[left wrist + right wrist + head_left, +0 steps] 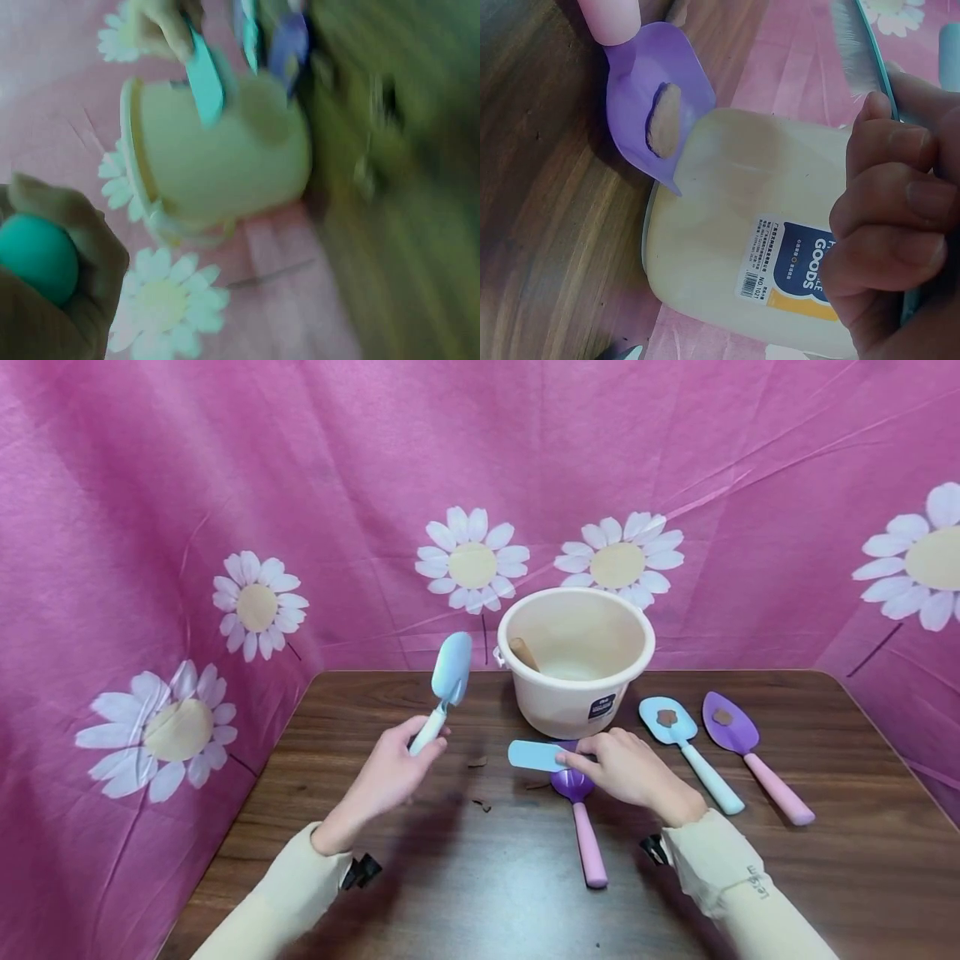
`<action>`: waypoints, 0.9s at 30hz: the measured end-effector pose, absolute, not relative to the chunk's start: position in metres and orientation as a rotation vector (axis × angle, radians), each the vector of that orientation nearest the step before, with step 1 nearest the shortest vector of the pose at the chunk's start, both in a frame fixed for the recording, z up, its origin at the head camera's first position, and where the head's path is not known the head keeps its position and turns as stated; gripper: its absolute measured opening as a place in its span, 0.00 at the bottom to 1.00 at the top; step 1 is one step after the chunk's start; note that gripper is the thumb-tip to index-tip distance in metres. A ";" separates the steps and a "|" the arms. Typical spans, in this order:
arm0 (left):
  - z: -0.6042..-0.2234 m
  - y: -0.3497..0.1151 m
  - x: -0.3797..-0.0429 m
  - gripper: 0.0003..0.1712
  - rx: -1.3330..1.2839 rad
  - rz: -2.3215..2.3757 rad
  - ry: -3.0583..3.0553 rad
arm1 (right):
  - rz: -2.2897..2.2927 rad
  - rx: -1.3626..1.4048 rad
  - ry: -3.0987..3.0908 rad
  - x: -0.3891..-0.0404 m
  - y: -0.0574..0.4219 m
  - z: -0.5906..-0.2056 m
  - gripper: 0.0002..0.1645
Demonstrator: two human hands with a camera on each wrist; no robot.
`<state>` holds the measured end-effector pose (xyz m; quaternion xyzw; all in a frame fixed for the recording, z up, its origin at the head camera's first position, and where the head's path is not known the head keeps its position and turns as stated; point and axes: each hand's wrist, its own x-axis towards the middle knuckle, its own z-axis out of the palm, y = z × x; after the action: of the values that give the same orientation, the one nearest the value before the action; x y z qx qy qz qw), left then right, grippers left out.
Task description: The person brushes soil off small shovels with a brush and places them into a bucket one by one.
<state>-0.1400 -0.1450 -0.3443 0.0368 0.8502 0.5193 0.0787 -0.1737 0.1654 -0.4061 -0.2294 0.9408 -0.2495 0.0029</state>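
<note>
My left hand (386,781) grips the pale green handle of a light blue garden trowel (452,668), its blade pointing up. In the left wrist view only the rounded end of that handle (37,259) shows in the fist. Between the fingers and thumb of my right hand (630,768) is a light blue brush (534,756); its whitish bristles (853,49) show in the right wrist view. Below the brush lies a purple trowel (573,783) with a pink handle, partly hidden by it. A brown piece (665,124) sits in the purple blade, close against the bucket.
A cream bucket (558,703) stands at the back with a brown stick-like piece (523,653) inside. To its right lie a light blue trowel (705,777) and another purple trowel (772,785), each holding a brown bit. Small brown scraps (477,762) dot the wooden table (495,893).
</note>
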 end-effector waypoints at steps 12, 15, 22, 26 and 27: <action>-0.315 -0.126 -0.175 0.18 0.479 1.298 2.846 | -0.773 -0.717 2.908 -0.174 0.165 -0.408 0.25; -0.314 -0.116 -0.187 0.21 0.578 1.223 2.895 | -0.772 -0.725 2.914 -0.174 0.166 -0.409 0.25; -0.313 -0.091 -0.212 0.18 0.628 1.162 2.959 | -0.749 -0.738 2.929 -0.174 0.168 -0.410 0.25; -0.313 -0.078 -0.223 0.17 0.656 1.156 2.978 | -0.749 -0.739 2.925 -0.173 0.167 -0.410 0.24; -0.314 -0.075 -0.225 0.18 0.670 1.147 2.983 | -0.750 -0.737 2.922 -0.173 0.167 -0.410 0.23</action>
<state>-0.2246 -0.0753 -0.3137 0.2047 0.9118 0.3505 -0.0618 -0.1733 0.1670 -0.4097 -0.2372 0.9408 -0.2415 0.0179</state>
